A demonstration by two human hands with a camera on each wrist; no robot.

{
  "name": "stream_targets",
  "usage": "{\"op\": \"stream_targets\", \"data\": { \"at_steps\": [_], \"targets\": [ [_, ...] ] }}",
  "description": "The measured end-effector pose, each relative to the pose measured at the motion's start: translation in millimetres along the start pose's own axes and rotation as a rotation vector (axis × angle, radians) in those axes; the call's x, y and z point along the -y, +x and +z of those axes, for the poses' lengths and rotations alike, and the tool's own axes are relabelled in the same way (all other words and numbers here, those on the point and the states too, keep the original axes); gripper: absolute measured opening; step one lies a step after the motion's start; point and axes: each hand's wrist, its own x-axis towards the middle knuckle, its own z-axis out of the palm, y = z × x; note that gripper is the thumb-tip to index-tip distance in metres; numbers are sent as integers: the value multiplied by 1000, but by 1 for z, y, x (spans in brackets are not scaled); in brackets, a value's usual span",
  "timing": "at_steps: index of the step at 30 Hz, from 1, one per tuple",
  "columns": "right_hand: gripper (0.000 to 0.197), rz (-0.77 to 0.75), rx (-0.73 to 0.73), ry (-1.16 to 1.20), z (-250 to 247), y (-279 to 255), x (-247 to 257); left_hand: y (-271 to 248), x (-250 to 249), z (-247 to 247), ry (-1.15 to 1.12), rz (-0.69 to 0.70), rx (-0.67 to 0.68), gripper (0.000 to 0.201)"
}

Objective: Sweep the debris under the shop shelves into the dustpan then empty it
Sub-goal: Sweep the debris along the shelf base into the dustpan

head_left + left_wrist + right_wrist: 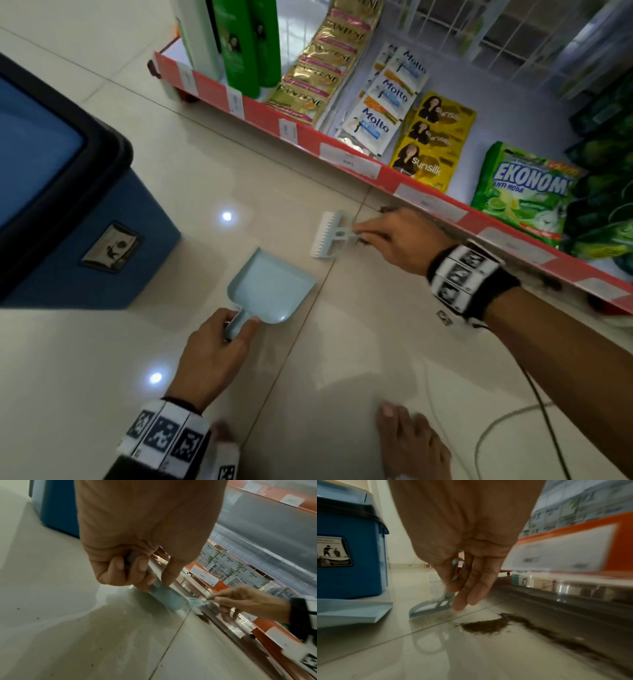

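A pale blue dustpan (270,287) lies flat on the tiled floor, mouth toward the shelf. My left hand (219,346) grips its short handle (157,588). Just beyond it a small pale blue hand brush (330,234) rests bristles-down on the floor; my right hand (400,236) pinches its thin handle (457,572). A trail of fine dark debris (489,626) lies on the tiles beside the brush and runs back along the shelf's base. The dustpan's edge (351,612) shows at the left in the right wrist view.
A blue bin with a black rim (68,192) stands left of the dustpan. The low shop shelf (342,150) with an orange-red front strip carries sachets and bottles. A bare foot (411,442) and white cables (496,425) lie on the floor near me.
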Motion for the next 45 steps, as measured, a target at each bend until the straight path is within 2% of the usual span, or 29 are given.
{"op": "stream_targets", "data": {
  "at_steps": [5, 11, 14, 16, 18, 20, 23, 28, 32, 34, 36, 38, 42, 45],
  "targets": [
    [26, 104, -82, 81, -25, -43, -41, 0, -5, 7, 37, 32, -8, 27],
    [27, 19, -162, 293, -22, -20, -14, 1, -17, 21, 124, 81, 16, 30],
    [29, 26, -154, 247, -14, -4, -4, 7, -23, 25, 161, 101, 14, 31],
    [29, 70, -59, 135, -12, -5, -11, 11, -26, 28, 152, 103, 11, 30],
    [27, 124, -11, 64, -14, -21, -27, 14, -27, 30, 151, 121, 12, 29],
    [26, 162, -43, 33, -20, -45, -45, 17, -28, 34, 163, 136, 18, 28],
    [24, 217, -76, 121, -28, -78, -61, 21, -29, 41, 162, 150, 40, 28],
    [24, 200, -331, 322, -13, -84, -44, 29, -41, 54, 135, 191, 94, 25],
    [24, 170, -511, 179, 5, -49, -16, 35, -52, 57, 129, 224, 112, 26],
    [28, 218, -462, 38, 9, -30, -12, 37, -56, 56, 132, 232, 104, 28],
    [33, 330, -324, -123, 11, -16, -14, 38, -57, 55, 133, 239, 104, 28],
    [35, 398, -251, -209, 11, -16, -18, 37, -57, 54, 131, 240, 102, 28],
    [33, 357, -262, -156, 11, -49, -27, 37, -55, 53, 123, 224, 83, 28],
    [31, 306, -349, -44, 11, -77, -29, 37, -55, 57, 138, 219, 91, 29]
  ]
}}
